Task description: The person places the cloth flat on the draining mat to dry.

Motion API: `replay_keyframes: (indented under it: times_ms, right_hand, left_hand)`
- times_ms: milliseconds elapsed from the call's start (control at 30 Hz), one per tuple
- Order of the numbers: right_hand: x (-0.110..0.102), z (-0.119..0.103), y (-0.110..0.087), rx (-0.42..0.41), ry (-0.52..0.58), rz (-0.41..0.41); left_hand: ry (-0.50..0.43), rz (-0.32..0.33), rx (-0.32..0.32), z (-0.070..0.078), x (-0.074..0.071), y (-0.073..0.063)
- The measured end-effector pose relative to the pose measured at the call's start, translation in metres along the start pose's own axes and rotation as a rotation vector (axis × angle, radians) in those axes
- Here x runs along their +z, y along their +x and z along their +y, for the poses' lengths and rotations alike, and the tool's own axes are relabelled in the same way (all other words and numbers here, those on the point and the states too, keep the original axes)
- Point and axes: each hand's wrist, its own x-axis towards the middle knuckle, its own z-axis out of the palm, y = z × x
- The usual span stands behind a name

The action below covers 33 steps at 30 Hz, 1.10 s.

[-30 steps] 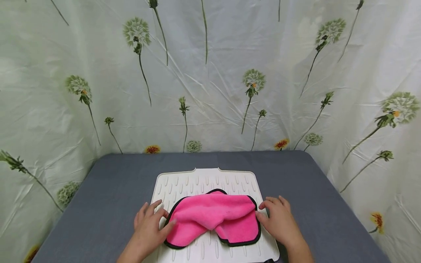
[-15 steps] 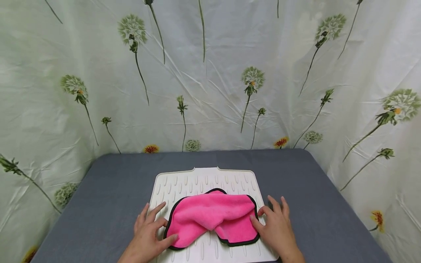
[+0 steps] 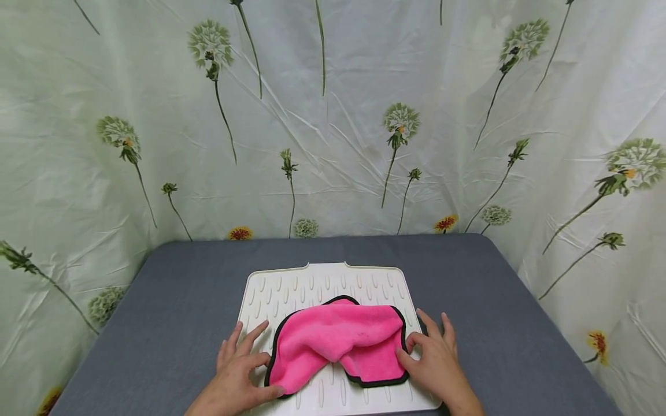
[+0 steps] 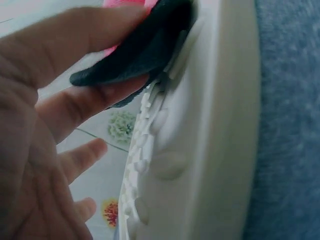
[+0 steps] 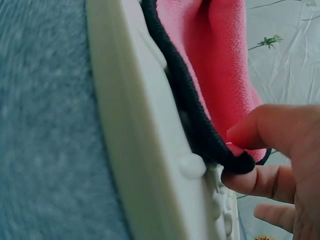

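Observation:
A pink cloth [image 3: 338,335] with a black border lies rumpled across a white ridged tray [image 3: 322,283]. At the cloth's left edge, my left hand [image 3: 236,372] pinches the border between thumb and forefinger, the other fingers spread. The left wrist view shows the dark border [image 4: 130,55] between that thumb and a finger, lifted a little off the tray. My right hand [image 3: 437,361] pinches the opposite edge the same way. In the right wrist view the black trim [image 5: 200,110] runs down into the grip of thumb and forefinger.
The tray rests on a table covered in dark grey fabric [image 3: 187,289]. Behind and at both sides hangs a pale curtain [image 3: 333,144] printed with dandelions.
Both hands have closed from loosely spread fingers beside the cloth to pinching its edges. The cloth's left edge has drawn slightly inward and tightened.

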Motion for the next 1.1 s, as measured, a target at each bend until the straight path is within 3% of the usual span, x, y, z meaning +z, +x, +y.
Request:
replay_keyframes:
  times_ms: [100, 167, 267, 400, 467, 667, 900, 1100]
  right_hand:
    - [-0.003, -0.001, 0.0, 0.027, 0.045, -0.044]
    - [-0.005, -0.002, -0.001, 0.045, 0.068, -0.07]
    - [-0.009, -0.001, 0.0, 0.048, 0.081, -0.081]
    - [-0.014, 0.001, 0.0, 0.045, 0.09, -0.079]
    - [-0.017, 0.003, -0.001, 0.024, 0.103, -0.069]
    - [-0.022, 0.011, -0.001, -0.032, 0.136, -0.037]
    - [-0.027, 0.02, 0.001, -0.089, 0.151, 0.014]
    - [-0.034, 0.022, -0.001, -0.012, 0.195, -0.047]
  left_hand:
    - [-0.023, -0.076, -0.044, 0.001, -0.004, -0.001]
    - [-0.033, -0.089, -0.052, 0.001, -0.005, -0.001]
    - [-0.039, -0.04, -0.019, 0.001, -0.003, -0.002]
    - [-0.023, 0.09, 0.06, -0.003, 0.001, -0.003]
    - [-0.018, 0.125, 0.067, -0.005, 0.0, -0.004]
    - [-0.026, 0.093, -0.02, -0.009, -0.009, -0.006]
    - [-0.023, 0.169, -0.02, -0.016, -0.013, -0.009]
    - [-0.039, 0.154, -0.087, -0.019, -0.02, -0.01]
